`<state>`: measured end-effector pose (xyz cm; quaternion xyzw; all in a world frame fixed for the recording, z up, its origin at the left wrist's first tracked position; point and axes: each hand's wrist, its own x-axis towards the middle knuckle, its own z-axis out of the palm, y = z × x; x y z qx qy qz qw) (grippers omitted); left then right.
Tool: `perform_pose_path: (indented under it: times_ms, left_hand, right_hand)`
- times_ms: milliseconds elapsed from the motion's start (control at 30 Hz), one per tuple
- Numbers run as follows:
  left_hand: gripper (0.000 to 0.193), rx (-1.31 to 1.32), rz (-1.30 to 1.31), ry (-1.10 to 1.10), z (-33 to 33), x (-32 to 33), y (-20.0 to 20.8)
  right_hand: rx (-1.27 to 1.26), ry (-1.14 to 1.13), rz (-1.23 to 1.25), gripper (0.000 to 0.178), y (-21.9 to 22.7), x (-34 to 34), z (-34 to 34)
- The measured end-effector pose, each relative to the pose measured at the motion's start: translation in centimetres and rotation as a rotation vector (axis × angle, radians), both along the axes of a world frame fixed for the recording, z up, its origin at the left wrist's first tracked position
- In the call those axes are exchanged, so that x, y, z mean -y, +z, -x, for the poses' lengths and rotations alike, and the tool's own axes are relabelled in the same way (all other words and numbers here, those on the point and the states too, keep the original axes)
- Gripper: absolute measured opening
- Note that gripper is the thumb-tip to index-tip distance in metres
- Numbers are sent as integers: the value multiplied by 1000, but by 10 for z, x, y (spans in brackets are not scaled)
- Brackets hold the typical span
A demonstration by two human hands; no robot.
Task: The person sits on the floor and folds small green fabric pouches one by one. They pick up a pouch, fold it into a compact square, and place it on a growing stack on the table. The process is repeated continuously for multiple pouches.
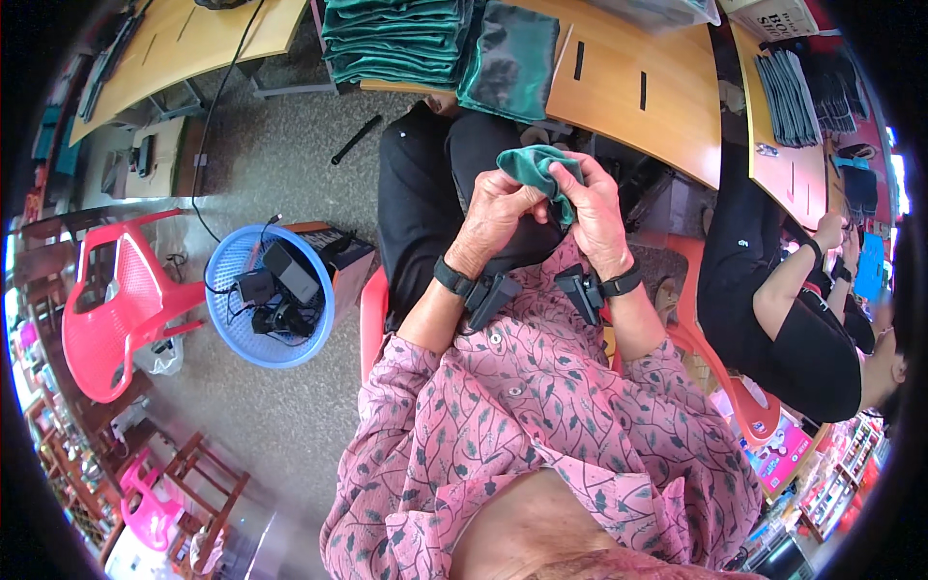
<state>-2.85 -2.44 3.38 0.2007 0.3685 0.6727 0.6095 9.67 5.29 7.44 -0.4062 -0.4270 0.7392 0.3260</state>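
A crumpled piece of dark green, shiny cloth (530, 166) is held up between my two hands, above my lap. My left hand (498, 210) pinches its lower left edge with thumb and fingers. On the other side, my right hand (595, 201) grips it, thumb pressed on the fabric. Part of the cloth hangs down between the hands; whether it is a sewn pouch or a flat piece I cannot tell. Beyond my knees, a tall stack of folded green cloths (394, 41) lies on the table, with a flatter green pile (509, 60) beside it.
The wooden table (667, 130) spans the far side. At left on the floor stand a blue basket (217, 333) of black devices and cables, and a red plastic chair (111, 290). A co-worker in black (807, 338) sits at right near folded dark cloths (788, 97).
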Motion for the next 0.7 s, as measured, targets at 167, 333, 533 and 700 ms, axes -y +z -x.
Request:
perform_pose_path:
  times_ms: [167,333,533,700]
  left_hand:
    - [12,-93,49,5,1,-2,7]
    - [16,-515,185,53,10,-3,14]
    - [13,-1054,19,448,14,-3,3]
    - [26,-498,170,346,17,3,-1]
  right_hand:
    - [-30,-49,60,19,-6,-9,-10]
    - [70,-134,-81,13,-1,-17,-21]
    - [153,-137,-207,14,-4,-13,-26]
    - [166,-65,-255,11,-10,-10,-26]
